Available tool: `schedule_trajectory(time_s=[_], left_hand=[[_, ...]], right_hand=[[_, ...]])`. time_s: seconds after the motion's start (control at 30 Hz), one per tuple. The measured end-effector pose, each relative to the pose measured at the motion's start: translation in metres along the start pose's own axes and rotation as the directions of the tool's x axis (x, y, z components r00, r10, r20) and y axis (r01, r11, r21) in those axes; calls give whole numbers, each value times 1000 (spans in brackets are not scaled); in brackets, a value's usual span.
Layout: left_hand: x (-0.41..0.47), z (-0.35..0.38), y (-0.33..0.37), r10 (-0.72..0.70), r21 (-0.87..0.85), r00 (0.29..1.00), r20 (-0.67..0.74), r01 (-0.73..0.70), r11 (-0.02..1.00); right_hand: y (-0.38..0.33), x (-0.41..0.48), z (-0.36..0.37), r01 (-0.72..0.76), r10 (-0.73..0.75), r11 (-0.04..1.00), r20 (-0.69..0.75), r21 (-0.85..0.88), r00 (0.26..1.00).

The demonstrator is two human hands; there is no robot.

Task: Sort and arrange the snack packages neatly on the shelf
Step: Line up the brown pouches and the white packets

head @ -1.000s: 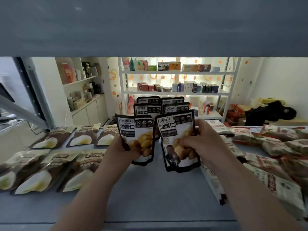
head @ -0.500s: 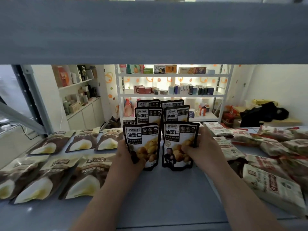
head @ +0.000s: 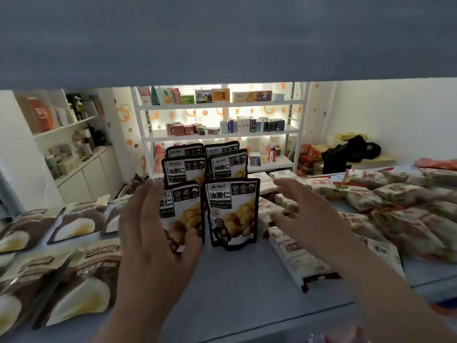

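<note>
**Both grips spread, nothing held**

Over the pale blue shelf board (head: 235, 280), the left hand (head: 153, 231) reaches forward, grip spread, hiding the left edge of the front-left black-and-white chestnut pouch (head: 184, 209); whether its thumb touches, I can't tell. The right hand (head: 304, 214) hovers likewise spread, apart from the upright front-right pouch (head: 231, 214).

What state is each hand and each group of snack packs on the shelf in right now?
Left hand: open, fingers straight, partly covering the front left pouch.
Right hand: open, holding nothing.
Front right pouch: upright, standing free.
Rear pouches: upright, in rows.
Brown packs: lying flat.
White-red packs: lying, piled loosely.
</note>
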State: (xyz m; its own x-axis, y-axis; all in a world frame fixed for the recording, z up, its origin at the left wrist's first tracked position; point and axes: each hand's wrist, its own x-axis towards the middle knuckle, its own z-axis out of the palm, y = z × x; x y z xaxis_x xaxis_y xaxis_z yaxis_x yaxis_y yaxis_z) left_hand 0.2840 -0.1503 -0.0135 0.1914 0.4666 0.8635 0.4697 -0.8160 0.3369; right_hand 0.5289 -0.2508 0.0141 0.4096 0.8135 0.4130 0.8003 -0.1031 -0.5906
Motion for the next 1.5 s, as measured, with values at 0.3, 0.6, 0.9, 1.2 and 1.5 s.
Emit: schedule_trajectory(time_s=[0.3,0.6,0.9,1.2,1.5], left_hand=[[-15,83,124,148,-29,825,546,-158,987],[9,167,152,-180,364,686,705,-132,922],[8,185,149,-388,412,567,727,92,907],[-1,173,155,-327,350,606,725,83,933],[-12,153,162,-276,294,607,746,72,953]], right_hand=[[81,59,-53,213,-67,919,403,-331,913],[124,70,-54,422,-79,819,652,-389,754],[148,67,-71,455,-100,819,694,-351,713],[151,69,-73,416,-84,855,710,-309,700],[139,76,-78,337,-38,882,661,-330,749]])
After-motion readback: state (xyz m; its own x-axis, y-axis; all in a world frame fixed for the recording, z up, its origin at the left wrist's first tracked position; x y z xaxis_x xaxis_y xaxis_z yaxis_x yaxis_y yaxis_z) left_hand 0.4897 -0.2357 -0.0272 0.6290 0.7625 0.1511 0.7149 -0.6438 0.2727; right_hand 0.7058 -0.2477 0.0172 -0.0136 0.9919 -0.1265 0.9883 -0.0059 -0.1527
